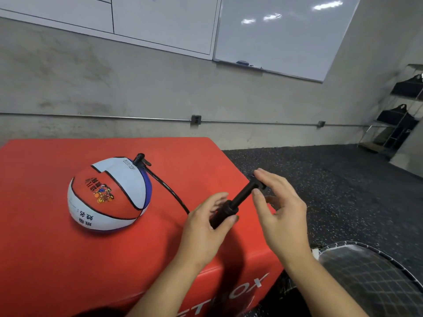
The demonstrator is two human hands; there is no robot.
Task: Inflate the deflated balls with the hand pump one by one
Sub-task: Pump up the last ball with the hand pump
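A red, white and blue ball [107,195], partly deflated with a dented top, lies on the red padded box [57,259]. A black hose [167,191] runs from a nozzle clipped at the ball's top [140,159] to the black hand pump [235,202]. My left hand [206,223] grips the pump's barrel. My right hand [279,209] is at the pump's T-handle [258,181], thumb and fingers lightly around it, with the plunger drawn out.
The red box's right edge drops to a dark speckled floor [343,179]. A racket head with netting [377,277] lies at the lower right. A metal shelf with black bags [400,110] stands at the far right. Whiteboards hang on the concrete wall.
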